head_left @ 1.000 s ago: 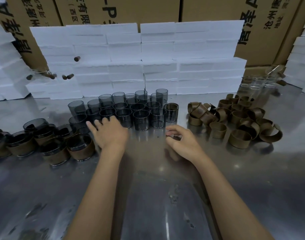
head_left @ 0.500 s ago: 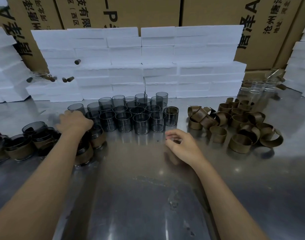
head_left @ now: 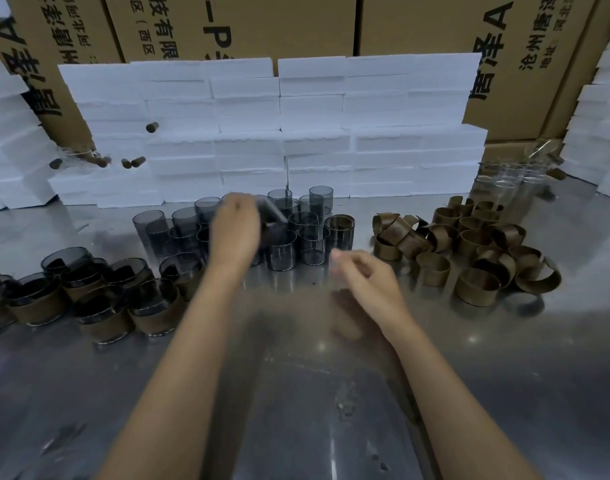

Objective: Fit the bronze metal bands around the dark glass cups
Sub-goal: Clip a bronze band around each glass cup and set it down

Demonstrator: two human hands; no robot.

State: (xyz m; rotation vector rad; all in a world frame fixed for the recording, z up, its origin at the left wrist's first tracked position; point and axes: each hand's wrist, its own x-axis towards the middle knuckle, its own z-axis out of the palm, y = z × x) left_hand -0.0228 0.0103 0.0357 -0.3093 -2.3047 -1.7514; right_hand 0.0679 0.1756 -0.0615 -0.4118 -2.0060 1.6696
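Observation:
Several bare dark glass cups (head_left: pixel 310 244) stand clustered at the middle back of the steel table (head_left: pixel 314 393). My left hand (head_left: pixel 235 226) is over that cluster and grips one dark cup (head_left: pixel 272 213), lifted and tilted, blurred by motion. My right hand (head_left: pixel 365 282) hovers just above the table in front of the cluster, fingers loosely curled, nothing in it. A heap of bronze metal bands (head_left: pixel 469 251) lies to the right of it. At the left stand several cups with bands fitted (head_left: pixel 99 299).
White foam blocks (head_left: pixel 279 133) are stacked in a wall behind the cups, with cardboard boxes (head_left: pixel 248 26) behind them. Clear glass cups (head_left: pixel 507 178) stand at the back right. More foam is piled at both far sides.
My left hand has swung from the banded cups at the left over to the bare cups and picked one up. My right hand has stayed in about the same place.

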